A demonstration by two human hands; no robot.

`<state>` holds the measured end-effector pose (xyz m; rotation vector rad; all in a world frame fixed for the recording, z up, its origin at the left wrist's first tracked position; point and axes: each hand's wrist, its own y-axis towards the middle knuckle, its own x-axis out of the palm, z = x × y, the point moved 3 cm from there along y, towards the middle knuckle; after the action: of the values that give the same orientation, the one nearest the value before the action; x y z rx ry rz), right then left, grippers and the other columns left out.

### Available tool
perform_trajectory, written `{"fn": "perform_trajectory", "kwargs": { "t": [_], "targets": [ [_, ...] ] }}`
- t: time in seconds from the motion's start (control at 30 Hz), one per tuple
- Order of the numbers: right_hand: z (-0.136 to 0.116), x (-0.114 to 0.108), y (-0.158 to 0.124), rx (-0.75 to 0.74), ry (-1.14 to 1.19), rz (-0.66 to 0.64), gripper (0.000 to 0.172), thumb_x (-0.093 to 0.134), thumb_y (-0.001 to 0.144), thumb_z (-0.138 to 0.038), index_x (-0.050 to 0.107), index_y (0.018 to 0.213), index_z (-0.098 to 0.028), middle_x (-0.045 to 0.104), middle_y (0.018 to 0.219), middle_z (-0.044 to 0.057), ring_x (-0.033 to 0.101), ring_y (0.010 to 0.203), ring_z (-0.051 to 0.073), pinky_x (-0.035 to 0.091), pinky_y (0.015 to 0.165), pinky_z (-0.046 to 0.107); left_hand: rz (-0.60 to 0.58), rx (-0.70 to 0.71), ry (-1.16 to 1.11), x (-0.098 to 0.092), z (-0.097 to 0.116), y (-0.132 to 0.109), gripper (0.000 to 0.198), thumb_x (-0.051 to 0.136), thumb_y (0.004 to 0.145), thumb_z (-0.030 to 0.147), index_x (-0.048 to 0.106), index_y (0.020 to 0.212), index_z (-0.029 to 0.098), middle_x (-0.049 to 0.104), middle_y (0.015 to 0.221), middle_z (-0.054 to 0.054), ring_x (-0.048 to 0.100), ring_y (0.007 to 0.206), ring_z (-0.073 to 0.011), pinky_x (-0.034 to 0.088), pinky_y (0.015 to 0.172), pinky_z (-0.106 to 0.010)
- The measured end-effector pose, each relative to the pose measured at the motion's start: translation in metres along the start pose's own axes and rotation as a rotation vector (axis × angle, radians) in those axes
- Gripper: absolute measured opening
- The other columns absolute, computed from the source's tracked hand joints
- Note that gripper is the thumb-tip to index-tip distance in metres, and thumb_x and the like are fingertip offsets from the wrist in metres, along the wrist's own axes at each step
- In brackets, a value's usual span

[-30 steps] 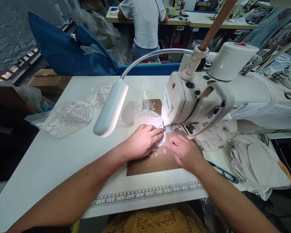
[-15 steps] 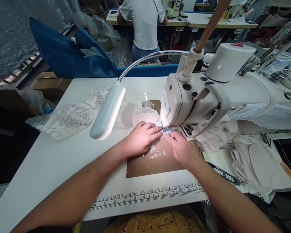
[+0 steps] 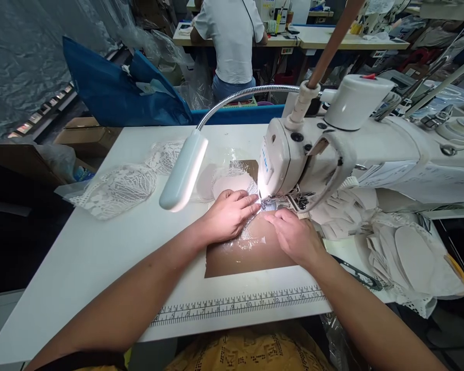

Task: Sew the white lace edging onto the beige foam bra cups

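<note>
Lace-edged fabric [image 3: 234, 181] lay just beyond your left hand [image 3: 234, 214], left of the sewing machine [image 3: 280, 154] head, its long axis running roughly crosswise. Your left hand, the nearer, was palm down, fingers extended together rightward; your right hand [image 3: 292, 232] was half curled, fingertips inward. Whether either gripped the fabric could not be told.

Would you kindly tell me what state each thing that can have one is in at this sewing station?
Sewing machine, upright; running or stopped unclear.
Left hand, palm down, fingers extended.
Right hand, fingers bent; any hold unclear.
Lace-edged pale piece, partly hidden by the left hand.
Brown sheet, flat, partly covered by the hands.
Lamp, tilted.
Lace, lying spread out.
Pale cut pieces, loosely piled.
</note>
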<state>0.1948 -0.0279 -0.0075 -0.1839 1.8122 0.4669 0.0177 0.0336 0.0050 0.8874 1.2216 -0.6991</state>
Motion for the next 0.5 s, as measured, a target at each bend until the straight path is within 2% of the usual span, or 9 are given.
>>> {"fn": "perform_trajectory", "kwargs": {
  "t": [0.2, 0.5],
  "targets": [
    [0.0009, -0.0001, -0.0005, 0.005, 0.011, -0.004, 0.037, 0.043, 0.086, -0.010, 0.069, 0.111, -0.022, 0.066, 0.085, 0.004, 0.054, 0.071, 0.016, 0.034, 0.060, 0.027, 0.012, 0.010, 0.022, -0.0007, 0.0016, -0.0003, 0.033, 0.040, 0.095, 0.020, 0.059, 0.122, 0.015, 0.061, 0.123, -0.014, 0.052, 0.105, -0.0270, 0.036, 0.078, -0.038],
    [-0.0003, -0.0015, -0.0005, 0.024, 0.023, 0.003, 0.035, 0.044, 0.087, -0.012, 0.070, 0.109, -0.023, 0.066, 0.086, 0.004, 0.054, 0.068, 0.015, 0.034, 0.060, 0.026, -0.006, -0.013, 0.098, 0.0026, 0.0026, -0.0012, 0.037, 0.039, 0.096, 0.021, 0.052, 0.130, 0.014, 0.059, 0.125, -0.016, 0.050, 0.112, -0.0296, 0.038, 0.078, -0.038]
  ]
}}
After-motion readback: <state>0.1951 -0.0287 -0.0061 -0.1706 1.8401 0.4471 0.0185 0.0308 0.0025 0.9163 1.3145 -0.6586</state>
